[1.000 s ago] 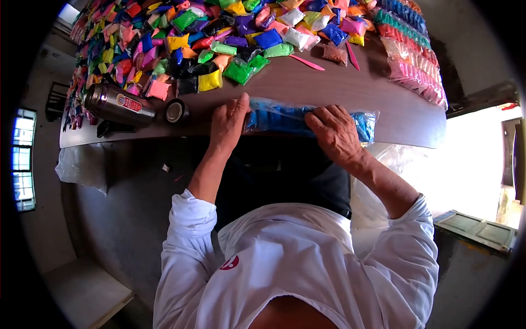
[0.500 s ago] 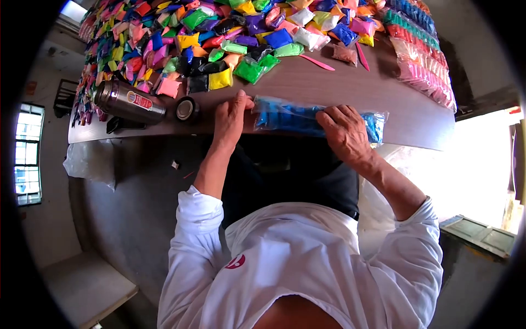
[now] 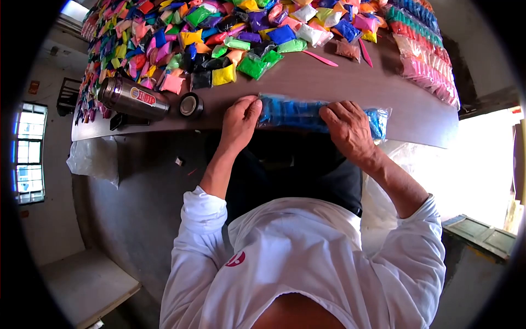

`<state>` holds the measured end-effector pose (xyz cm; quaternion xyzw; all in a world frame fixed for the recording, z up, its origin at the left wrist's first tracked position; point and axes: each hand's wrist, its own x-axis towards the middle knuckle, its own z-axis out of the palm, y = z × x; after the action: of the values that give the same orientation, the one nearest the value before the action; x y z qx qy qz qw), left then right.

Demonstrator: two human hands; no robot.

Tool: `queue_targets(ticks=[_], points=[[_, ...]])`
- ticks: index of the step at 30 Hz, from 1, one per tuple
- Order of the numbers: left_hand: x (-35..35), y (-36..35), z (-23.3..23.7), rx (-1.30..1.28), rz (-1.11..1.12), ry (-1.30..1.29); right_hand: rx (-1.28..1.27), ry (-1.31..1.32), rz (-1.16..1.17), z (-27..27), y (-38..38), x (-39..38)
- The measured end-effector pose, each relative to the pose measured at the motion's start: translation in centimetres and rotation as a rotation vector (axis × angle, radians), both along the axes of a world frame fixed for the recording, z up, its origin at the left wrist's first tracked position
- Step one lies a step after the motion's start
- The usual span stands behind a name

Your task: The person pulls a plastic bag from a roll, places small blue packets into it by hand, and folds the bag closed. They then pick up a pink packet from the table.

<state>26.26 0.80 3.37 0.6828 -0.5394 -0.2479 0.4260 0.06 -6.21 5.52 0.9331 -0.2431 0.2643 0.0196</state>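
Note:
A long clear plastic bag of blue packets [image 3: 296, 112] lies along the front edge of the brown table [image 3: 307, 77]. At its left end my left hand [image 3: 241, 118] is closed, thumb and fingers pinching the bag's edge. My right hand [image 3: 348, 129] rests over the right part of the bag, its fingers curled onto the plastic. The blue contents show between my hands and again to the right of my right hand. What lies under my right palm is hidden.
Many small colourful packets [image 3: 192, 38] cover the back and left of the table. A steel flask [image 3: 134, 98] lies left of a round lid [image 3: 190, 105]. Pink sticks [image 3: 321, 58] lie behind the bag. Rows of bagged packets [image 3: 424, 60] line the right side.
My left hand has moved slightly right and closed on the bag's left end; its fingers were straighter before. My right hand stays on the bag. The whole view has shifted a little.

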Motion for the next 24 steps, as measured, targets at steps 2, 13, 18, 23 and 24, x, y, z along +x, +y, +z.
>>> queue_targets(ticks=[2,13,18,23,24], points=[[-0.5,0.1,-0.2,-0.075,-0.003,-0.152,-0.008,-0.030,0.000,0.0,0.1,0.0],[-0.7,0.5,-2.3,-0.257,-0.001,-0.416,0.066,-0.004,-0.028,0.4,0.1,-0.7],[-1.0,0.8,-2.1,-0.226,0.015,-0.422,0.109,-0.384,-0.157,1.8,1.0,-4.2],[-0.7,0.8,-2.9,-0.244,0.020,-0.450,0.975,-0.915,-0.630,3.3,0.8,-9.8],[-0.8,0.8,-2.9,-0.240,0.019,-0.432,1.095,-0.844,-0.636,3.2,0.6,-10.3]])
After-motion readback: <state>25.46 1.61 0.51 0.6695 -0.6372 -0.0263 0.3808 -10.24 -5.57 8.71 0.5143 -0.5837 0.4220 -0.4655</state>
